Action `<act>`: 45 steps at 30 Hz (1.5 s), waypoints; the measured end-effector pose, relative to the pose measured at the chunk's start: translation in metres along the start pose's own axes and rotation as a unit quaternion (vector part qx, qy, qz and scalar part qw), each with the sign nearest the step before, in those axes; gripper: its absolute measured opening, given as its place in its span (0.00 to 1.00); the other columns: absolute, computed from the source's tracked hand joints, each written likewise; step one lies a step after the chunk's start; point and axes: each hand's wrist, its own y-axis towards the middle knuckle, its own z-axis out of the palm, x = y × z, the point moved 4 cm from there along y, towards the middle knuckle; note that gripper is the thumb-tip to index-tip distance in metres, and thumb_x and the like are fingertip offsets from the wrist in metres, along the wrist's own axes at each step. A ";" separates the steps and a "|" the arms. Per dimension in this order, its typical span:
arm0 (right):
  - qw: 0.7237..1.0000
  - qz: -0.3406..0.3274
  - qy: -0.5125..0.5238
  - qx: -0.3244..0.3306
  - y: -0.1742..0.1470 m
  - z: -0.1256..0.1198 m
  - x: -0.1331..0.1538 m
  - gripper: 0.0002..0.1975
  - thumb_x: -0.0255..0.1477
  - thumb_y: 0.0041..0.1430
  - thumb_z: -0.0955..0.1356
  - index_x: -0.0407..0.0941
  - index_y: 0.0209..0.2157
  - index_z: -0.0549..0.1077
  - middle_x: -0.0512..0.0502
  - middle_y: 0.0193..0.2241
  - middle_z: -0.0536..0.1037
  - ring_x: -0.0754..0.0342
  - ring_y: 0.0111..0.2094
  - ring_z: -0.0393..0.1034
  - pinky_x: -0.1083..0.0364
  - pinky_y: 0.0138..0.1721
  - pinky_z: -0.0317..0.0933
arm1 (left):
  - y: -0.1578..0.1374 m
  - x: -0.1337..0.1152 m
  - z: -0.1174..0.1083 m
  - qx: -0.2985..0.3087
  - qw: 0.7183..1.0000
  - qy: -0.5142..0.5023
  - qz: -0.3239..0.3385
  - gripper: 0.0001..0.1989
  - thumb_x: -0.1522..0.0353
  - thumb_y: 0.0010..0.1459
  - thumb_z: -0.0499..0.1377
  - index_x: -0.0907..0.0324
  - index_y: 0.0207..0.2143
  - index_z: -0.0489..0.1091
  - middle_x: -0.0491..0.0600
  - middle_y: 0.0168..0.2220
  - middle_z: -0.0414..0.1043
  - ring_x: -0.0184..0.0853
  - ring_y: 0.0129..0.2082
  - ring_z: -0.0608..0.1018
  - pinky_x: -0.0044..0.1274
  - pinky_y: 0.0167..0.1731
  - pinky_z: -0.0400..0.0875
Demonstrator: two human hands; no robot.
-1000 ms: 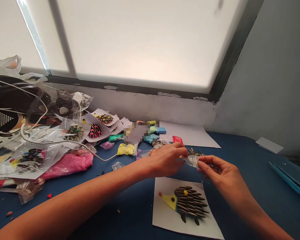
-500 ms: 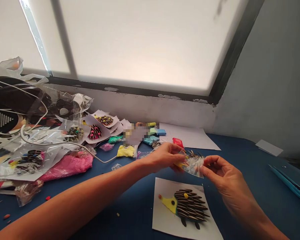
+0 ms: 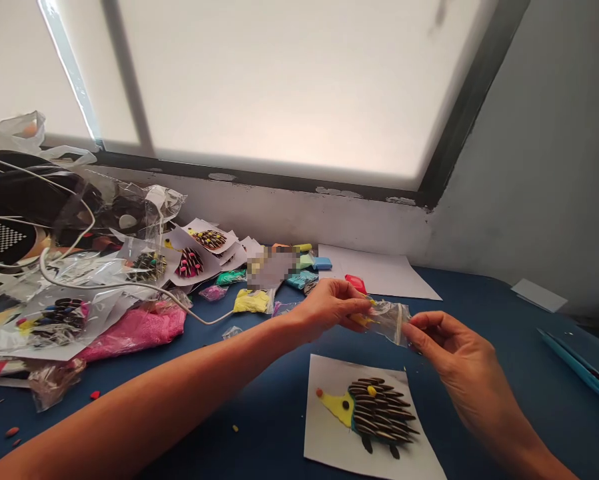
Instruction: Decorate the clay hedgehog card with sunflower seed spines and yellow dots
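Between my two hands a small clear plastic bag (image 3: 389, 320) is stretched, with something yellow at its left end. My left hand (image 3: 336, 307) is closed on that yellow end. The bag's right edge is pinched between the thumb and fingers of my right hand (image 3: 442, 340). Below them, on a white card (image 3: 324, 440), lies a hedgehog picture (image 3: 379, 413): a yellow clay face, a dark eye, an orange-red nose, and spines of striped sunflower seeds with one yellow clay dot on top.
Bagged clay in several colours, such as a yellow pack (image 3: 252, 301) and a red pack (image 3: 355, 285), lies behind my hands. More hedgehog cards (image 3: 199, 250), a pink bundle (image 3: 134, 328) and a white cable (image 3: 129, 288) crowd the left. A blue folder (image 3: 579, 367) lies right.
The bag has been drawn straighter between my hands, and the seeds seen behind it before no longer show. My right hand has shifted slightly right; the hedgehog card has stayed put.
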 end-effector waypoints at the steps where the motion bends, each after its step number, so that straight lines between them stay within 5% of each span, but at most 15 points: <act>1: 1.000 -0.006 -0.003 0.004 -0.001 0.000 0.001 0.22 0.48 0.37 0.76 0.45 0.26 0.76 0.47 0.25 0.78 0.51 0.28 0.72 0.53 0.31 0.68 | 0.000 0.000 -0.001 -0.006 1.000 0.000 0.001 0.11 0.71 0.51 0.68 0.67 0.26 0.68 0.50 0.28 0.76 0.28 0.26 0.79 0.23 0.31 0.76; 7: 0.995 -0.038 -0.062 0.063 0.000 0.001 0.007 0.19 0.48 0.44 0.72 0.47 0.29 0.80 0.45 0.31 0.81 0.49 0.31 0.74 0.52 0.34 0.69 | 0.001 0.001 -0.003 0.002 0.999 0.017 0.029 0.08 0.75 0.52 0.66 0.67 0.27 0.68 0.51 0.29 0.74 0.30 0.28 0.78 0.21 0.25 0.76; 15: 0.995 -0.008 -0.075 0.069 0.005 -0.004 0.000 0.22 0.51 0.47 0.70 0.45 0.24 0.78 0.49 0.19 0.73 0.57 0.19 0.63 0.58 0.19 0.60 | -0.001 0.004 0.003 0.001 1.000 0.006 0.010 0.10 0.77 0.50 0.67 0.66 0.31 0.67 0.51 0.29 0.75 0.32 0.28 0.79 0.22 0.24 0.76; 19: 0.994 0.010 -0.073 0.078 0.007 -0.005 0.000 0.22 0.50 0.43 0.72 0.45 0.30 0.81 0.51 0.17 0.71 0.56 0.21 0.64 0.56 0.23 0.63 | -0.001 0.005 0.003 0.017 1.000 0.003 -0.008 0.08 0.78 0.52 0.65 0.66 0.32 0.67 0.52 0.29 0.76 0.31 0.24 0.79 0.24 0.27 0.76; 27: 0.993 -0.037 -0.039 0.101 0.004 -0.004 0.005 0.21 0.51 0.43 0.73 0.48 0.32 0.83 0.44 0.36 0.82 0.45 0.39 0.76 0.50 0.41 0.70 | -0.001 0.008 0.002 0.069 0.997 -0.009 -0.018 0.21 0.67 0.45 0.72 0.66 0.40 0.72 0.51 0.30 0.77 0.32 0.26 0.80 0.27 0.34 0.77; 40: 0.983 -0.024 -0.018 0.181 -0.006 0.009 0.004 0.18 0.45 0.49 0.73 0.49 0.37 0.83 0.44 0.38 0.83 0.43 0.43 0.76 0.49 0.46 0.70 | -0.009 0.006 0.009 0.109 0.992 0.060 -0.012 0.14 0.62 0.55 0.64 0.66 0.35 0.74 0.55 0.37 0.76 0.33 0.30 0.79 0.23 0.24 0.74; 45: 0.984 -0.061 -0.075 0.147 -0.005 0.007 0.001 0.17 0.47 0.50 0.72 0.48 0.30 0.80 0.47 0.31 0.81 0.48 0.34 0.74 0.54 0.36 0.69 | -0.010 0.006 0.011 0.127 0.990 0.057 -0.003 0.15 0.60 0.55 0.63 0.66 0.33 0.75 0.53 0.33 0.74 0.34 0.33 0.77 0.22 0.24 0.74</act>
